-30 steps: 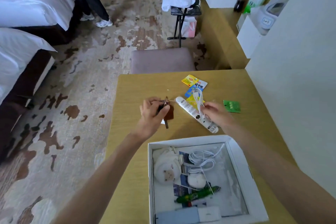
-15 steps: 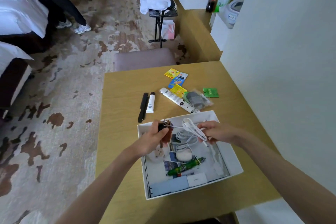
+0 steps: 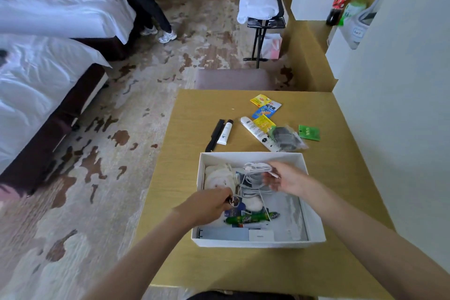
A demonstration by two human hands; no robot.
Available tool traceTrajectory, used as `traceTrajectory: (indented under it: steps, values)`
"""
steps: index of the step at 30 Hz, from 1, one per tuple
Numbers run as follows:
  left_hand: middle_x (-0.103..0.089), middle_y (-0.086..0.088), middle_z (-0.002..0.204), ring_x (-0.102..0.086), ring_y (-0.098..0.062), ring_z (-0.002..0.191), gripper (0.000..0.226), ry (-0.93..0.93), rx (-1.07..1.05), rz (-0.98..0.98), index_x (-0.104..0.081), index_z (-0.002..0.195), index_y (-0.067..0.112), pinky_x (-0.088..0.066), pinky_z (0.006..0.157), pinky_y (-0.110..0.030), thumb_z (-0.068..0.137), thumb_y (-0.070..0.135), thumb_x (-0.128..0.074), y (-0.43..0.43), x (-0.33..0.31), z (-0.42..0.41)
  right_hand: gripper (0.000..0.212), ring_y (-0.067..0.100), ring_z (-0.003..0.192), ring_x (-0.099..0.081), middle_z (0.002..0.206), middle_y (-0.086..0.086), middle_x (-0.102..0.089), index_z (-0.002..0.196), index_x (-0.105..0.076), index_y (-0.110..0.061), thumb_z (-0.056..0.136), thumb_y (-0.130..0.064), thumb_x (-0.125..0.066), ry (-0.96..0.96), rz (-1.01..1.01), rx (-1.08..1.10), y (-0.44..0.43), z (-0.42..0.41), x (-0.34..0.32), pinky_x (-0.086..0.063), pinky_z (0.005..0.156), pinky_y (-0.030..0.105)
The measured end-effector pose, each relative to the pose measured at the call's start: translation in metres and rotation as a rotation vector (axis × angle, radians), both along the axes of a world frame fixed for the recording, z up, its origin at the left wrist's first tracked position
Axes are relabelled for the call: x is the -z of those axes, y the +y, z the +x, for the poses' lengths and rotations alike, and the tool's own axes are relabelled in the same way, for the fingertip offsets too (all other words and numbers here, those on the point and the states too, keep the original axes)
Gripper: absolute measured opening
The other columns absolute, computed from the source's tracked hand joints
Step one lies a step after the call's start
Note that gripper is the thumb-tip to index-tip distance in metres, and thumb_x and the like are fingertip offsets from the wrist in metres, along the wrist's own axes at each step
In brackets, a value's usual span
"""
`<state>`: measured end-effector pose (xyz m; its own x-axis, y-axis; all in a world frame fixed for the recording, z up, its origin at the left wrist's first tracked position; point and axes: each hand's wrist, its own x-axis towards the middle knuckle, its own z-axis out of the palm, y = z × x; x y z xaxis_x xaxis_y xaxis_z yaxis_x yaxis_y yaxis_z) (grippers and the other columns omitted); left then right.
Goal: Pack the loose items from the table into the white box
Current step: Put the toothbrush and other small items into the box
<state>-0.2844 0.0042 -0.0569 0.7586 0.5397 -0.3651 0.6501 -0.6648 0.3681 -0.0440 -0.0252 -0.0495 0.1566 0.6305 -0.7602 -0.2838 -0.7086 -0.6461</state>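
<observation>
Fingers of our left hand (image 3: 209, 204) are pinching a small metal key ring (image 3: 235, 200), and our right hand (image 3: 288, 179) is gripping a coiled white cable (image 3: 258, 168); we are holding both low over the white cardboard box (image 3: 255, 243), whose right side is showing bare floor.

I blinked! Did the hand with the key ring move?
Yes. The left hand went from beyond the white box to inside it, near its left wall.

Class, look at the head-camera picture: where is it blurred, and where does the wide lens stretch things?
Head view: the right hand and its white cable are motion-smeared; the table fans out towards the viewer, a wide-angle stretch; light is soft.
</observation>
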Motion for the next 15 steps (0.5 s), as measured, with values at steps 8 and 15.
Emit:
traceTrajectory:
  steps: [8,15]
  values:
    - [-0.059,-0.006,0.116,-0.058,-0.025,0.104,0.03,0.106,0.131,0.282,-0.044,0.125,0.018,-0.048,0.069,-0.038,0.095,0.02,-0.048,-0.008,0.028,0.006,0.035,0.02,0.062,-0.068,0.082,0.003,-0.071,0.127,-0.047,-0.023,0.093,-0.029,-0.053,-0.557,0.18,-0.168,-0.029,0.003,0.004,-0.051,0.052,0.031]
    - [-0.061,-0.008,0.115,-0.058,-0.027,0.104,0.035,0.083,0.199,0.347,-0.041,0.127,0.015,-0.049,0.067,-0.04,0.093,0.019,-0.051,-0.007,0.037,0.002,0.038,0.025,0.118,-0.049,0.126,0.006,-0.051,0.129,-0.055,-0.015,0.091,-0.011,-0.052,-1.544,0.596,-0.978,-0.025,-0.004,0.018,-0.05,0.082,0.039]
